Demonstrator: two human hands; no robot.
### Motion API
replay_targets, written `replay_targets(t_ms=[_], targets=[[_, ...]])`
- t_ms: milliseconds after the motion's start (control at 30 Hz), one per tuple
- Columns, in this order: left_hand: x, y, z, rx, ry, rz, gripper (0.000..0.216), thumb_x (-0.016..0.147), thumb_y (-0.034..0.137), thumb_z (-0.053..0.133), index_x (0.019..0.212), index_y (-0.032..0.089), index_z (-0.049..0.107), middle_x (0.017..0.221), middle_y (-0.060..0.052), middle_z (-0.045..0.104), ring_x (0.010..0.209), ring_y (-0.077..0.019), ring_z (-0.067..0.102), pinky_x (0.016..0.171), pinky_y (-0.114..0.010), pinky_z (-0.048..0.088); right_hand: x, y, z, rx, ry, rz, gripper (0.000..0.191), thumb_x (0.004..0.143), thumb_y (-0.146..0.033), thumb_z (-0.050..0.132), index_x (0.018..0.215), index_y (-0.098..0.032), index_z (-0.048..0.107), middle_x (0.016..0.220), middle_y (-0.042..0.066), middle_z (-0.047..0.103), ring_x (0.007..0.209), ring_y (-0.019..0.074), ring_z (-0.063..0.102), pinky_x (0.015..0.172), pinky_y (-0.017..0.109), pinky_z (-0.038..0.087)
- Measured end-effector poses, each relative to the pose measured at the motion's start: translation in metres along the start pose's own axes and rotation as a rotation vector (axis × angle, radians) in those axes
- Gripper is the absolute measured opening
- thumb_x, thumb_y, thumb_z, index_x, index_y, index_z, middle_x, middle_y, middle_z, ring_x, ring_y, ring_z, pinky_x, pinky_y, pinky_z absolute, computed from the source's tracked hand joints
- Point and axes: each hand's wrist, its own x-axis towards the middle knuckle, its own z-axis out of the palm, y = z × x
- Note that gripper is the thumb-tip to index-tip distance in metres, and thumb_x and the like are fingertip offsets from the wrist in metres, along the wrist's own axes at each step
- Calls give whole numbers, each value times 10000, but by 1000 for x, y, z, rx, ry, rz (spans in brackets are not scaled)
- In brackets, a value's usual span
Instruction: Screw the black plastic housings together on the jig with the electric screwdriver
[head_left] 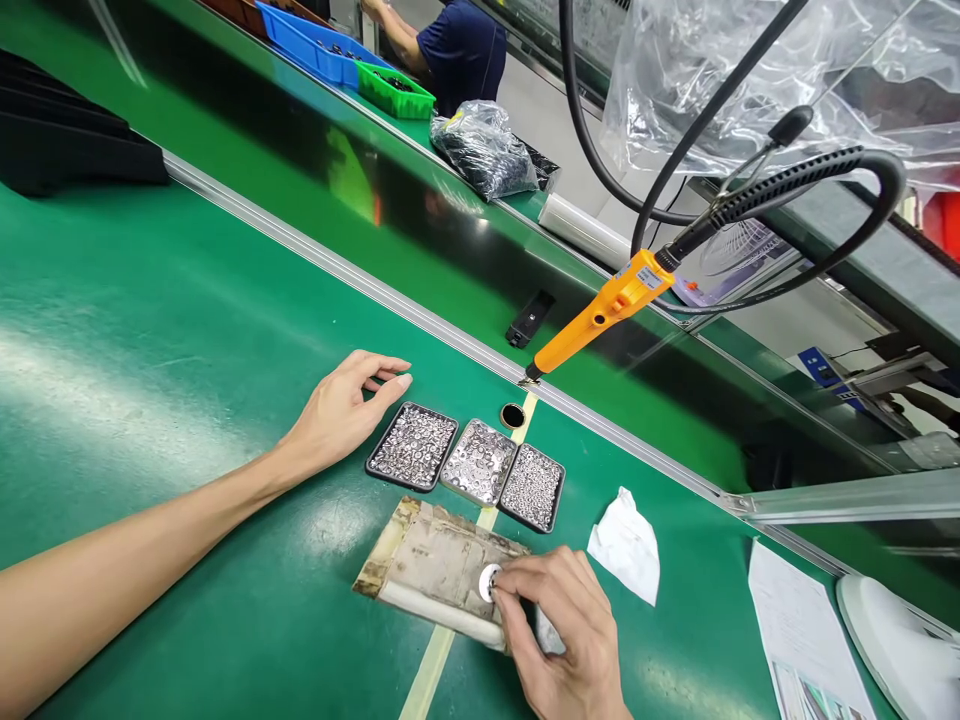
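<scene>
My left hand (341, 410) rests on the green table beside the leftmost of three small trays (412, 446) filled with tiny metal screws or washers; its fingers are curled loosely with nothing visible in them. My right hand (559, 625) is pinched on a small white round part (489, 581) that sits on a worn taped block (431, 565) in front of the trays. The middle tray (478, 461) and the right tray (532, 487) lie side by side.
An orange electric screwdriver (600, 310) hangs on black cables over the table rail. A crumpled white tissue (626, 545) and papers (799, 625) lie to the right. A black part (529, 318) lies on the conveyor. A co-worker (450, 45) stands by blue and green bins (394, 88).
</scene>
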Motion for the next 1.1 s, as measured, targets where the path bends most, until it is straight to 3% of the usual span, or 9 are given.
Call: replay_targets(t_ms=[1100], targets=[[-1,-1,-1,17,-6,10,367,936,539,593,1119,246,717,1119,-26,651,956,-220,639,719,-325,472,1,-2,0,-43,-6,-14,150,919,-51,640,992,-182,650,907,32,705,763,157,604,684,322,379]])
